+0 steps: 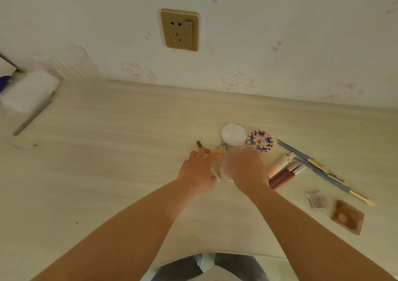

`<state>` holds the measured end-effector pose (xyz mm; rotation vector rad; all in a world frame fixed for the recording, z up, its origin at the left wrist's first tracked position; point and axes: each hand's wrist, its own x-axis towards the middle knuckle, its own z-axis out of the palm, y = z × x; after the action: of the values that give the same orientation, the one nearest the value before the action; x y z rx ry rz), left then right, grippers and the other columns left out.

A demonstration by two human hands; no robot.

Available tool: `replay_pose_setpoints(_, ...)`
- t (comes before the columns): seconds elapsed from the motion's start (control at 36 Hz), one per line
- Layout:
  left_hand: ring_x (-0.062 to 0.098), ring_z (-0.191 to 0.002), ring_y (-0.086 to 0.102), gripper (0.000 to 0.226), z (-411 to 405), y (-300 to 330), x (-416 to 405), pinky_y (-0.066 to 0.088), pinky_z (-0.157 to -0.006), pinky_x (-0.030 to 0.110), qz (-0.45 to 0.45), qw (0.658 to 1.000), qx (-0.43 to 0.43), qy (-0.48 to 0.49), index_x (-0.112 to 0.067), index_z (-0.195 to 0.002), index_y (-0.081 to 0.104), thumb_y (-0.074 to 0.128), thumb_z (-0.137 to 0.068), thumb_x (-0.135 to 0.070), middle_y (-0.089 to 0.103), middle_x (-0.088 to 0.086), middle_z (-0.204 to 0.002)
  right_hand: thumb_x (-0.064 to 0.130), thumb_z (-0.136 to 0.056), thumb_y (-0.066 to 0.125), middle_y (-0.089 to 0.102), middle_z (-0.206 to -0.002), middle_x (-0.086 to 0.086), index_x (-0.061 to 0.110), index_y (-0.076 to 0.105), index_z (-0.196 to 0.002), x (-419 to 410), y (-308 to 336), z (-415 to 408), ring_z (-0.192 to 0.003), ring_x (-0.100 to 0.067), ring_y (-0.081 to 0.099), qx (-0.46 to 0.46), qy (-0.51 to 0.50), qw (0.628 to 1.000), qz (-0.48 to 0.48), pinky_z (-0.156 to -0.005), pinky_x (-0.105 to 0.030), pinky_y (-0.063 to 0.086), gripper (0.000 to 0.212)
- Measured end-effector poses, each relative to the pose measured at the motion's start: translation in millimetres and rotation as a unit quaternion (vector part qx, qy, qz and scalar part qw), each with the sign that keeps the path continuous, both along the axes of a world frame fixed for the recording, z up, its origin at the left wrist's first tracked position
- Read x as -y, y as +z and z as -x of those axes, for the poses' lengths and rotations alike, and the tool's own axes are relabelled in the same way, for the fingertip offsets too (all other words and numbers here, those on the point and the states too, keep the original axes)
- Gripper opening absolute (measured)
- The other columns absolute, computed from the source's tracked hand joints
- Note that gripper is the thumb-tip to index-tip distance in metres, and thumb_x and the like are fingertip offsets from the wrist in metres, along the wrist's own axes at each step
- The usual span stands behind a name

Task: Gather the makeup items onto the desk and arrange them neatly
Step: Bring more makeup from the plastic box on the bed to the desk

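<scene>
Head view: both hands meet mid-desk [107, 173] over a small pale round item [226, 173]. Left hand [199, 171] rests with fingers loose; right hand [245, 168] is blurred, its grip unclear. Arranging seems underway; next, set it beside the round mirror [234, 134].

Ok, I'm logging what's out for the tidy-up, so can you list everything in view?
round mirror: 1, silver rim, desk centre, near the wall
patterned compact: 1, blue and pink, right of the mirror
brushes: several, blue handles, desk right
lip gloss tubes: 2, reddish, beside the right hand
pink tube: 1, just above the glosses
small clear case: 1, pinkish, desk right
brown palette: 1, desk far right
dark stick: 1, past the left fingers
wall socket: 1, gold
tissue pack: 1, white, far left
desk: 1, pale wood
hands: left and right, over a small whitish item, blurred
</scene>
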<state>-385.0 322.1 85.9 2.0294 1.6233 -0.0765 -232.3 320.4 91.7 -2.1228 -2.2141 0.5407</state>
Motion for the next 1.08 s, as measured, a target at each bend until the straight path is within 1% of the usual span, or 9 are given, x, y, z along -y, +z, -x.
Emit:
replay_pose_setpoints(0.08,0.022,-0.122,0.035,0.057,7.6,-2.0,-3.8,0.042,-0.096,0.035,-0.011,1.0,-0.001,-0.008,-0.024,-0.135,0.038,0.059,-0.084,-0.034,0.032,-0.002,-0.138,0.04,-0.088,0.025,0.052,-0.109,-0.01,0.009,0.056,-0.108,6.3,-2.3,11.2,-0.106,-0.03,0.046,-0.017,-0.023,0.999,-0.015,-0.087,-0.037,0.044,0.048)
replay_pose_setpoints(0.11,0.022,-0.122,0.035,0.057,9.7,-2.8,-5.5,0.042,-0.096,0.036,-0.014,1.0,-0.003,-0.015,-0.025,-0.135,0.038,0.06,-0.083,-0.034,0.032,-0.002,-0.137,0.04,-0.086,0.028,0.052,-0.107,-0.011,0.008,0.056,-0.108,8.7,-3.1,13.6,-0.104,-0.03,0.047,-0.022,-0.032,0.999,-0.016,-0.086,-0.037,0.043,0.048)
replay_pose_setpoints(0.17,0.023,-0.122,0.035,0.057,13.6,-3.9,-8.5,0.043,-0.096,0.037,-0.017,0.999,-0.01,-0.033,-0.025,-0.135,0.037,0.06,-0.083,-0.034,0.032,-0.002,-0.137,0.035,-0.088,0.046,0.051,-0.111,-0.011,0.009,0.055,-0.113,13.1,-4.6,17.5,-0.104,-0.03,0.046,-0.018,-0.047,0.999,-0.019,-0.087,-0.037,0.043,0.038)
replay_pose_setpoints(0.31,0.025,-0.122,0.035,0.056,16.0,-6.6,-8.8,0.044,-0.093,0.038,-0.025,0.998,-0.016,-0.059,-0.023,-0.135,0.038,0.06,-0.084,-0.031,0.033,0.0,-0.136,0.033,-0.075,0.068,0.055,-0.11,-0.011,0.009,0.057,-0.113,28.3,-13.2,24.9,-0.1,-0.032,0.052,-0.021,-0.061,0.997,-0.05,-0.084,-0.041,0.049,0.047)
replay_pose_setpoints(0.44,0.025,-0.118,0.038,0.052,12.7,-9.2,-11.2,0.045,-0.088,0.037,-0.046,0.997,-0.001,-0.062,-0.023,-0.132,0.041,0.059,-0.083,-0.03,0.036,0.002,-0.132,0.033,-0.077,0.068,0.049,-0.122,-0.008,0.011,0.049,-0.124,31.0,-15.9,24.3,-0.113,-0.027,0.044,-0.052,-0.081,0.993,-0.062,-0.095,-0.036,0.043,0.055)
replay_pose_setpoints(0.64,0.023,-0.115,0.039,0.054,7.7,-11.4,-16.3,0.047,-0.084,0.035,-0.086,0.993,0.012,-0.074,-0.029,-0.132,0.041,0.06,-0.082,-0.031,0.038,0.0,-0.124,0.032,-0.074,0.073,0.041,-0.136,-0.001,0.011,0.042,-0.132,39.3,-23.1,17.6,-0.128,-0.021,0.036,-0.127,-0.121,0.982,-0.073,-0.102,-0.029,0.036,0.069)
replay_pose_setpoints(0.81,0.024,-0.112,0.044,0.047,7.3,-15.3,-16.6,0.046,-0.086,0.037,-0.083,0.989,0.072,-0.097,-0.02,-0.125,0.05,0.062,-0.08,-0.028,0.046,0.002,-0.121,0.034,-0.072,0.075,0.039,-0.144,0.0,0.007,0.043,-0.131,40.4,-33.6,15.5,-0.129,-0.023,0.039,-0.137,-0.141,0.976,-0.091,-0.102,-0.035,0.04,0.073)
replay_pose_setpoints(0.97,0.024,-0.112,0.044,0.049,8.5,-14.7,-20.9,0.044,-0.088,0.035,-0.072,0.987,0.079,-0.121,-0.018,-0.125,0.05,0.062,-0.079,-0.029,0.047,0.002,-0.123,0.048,-0.067,0.07,0.037,-0.147,0.001,0.004,0.048,-0.124,36.1,-41.5,13.5,-0.131,-0.02,0.039,-0.153,-0.153,0.971,-0.105,-0.104,-0.035,0.038,0.076)
replay_pose_setpoints(1.08,0.023,-0.111,0.044,0.052,7.5,-15.3,-25.9,0.042,-0.091,0.034,-0.071,0.984,0.072,-0.145,-0.021,-0.128,0.049,0.064,-0.08,-0.033,0.047,-0.001,-0.123,0.042,-0.064,0.078,0.033,-0.149,0.002,0.007,0.049,-0.121,32.2,-42.0,12.4,-0.134,-0.017,0.035,-0.168,-0.161,0.967,-0.106,-0.107,-0.036,0.036,0.073)
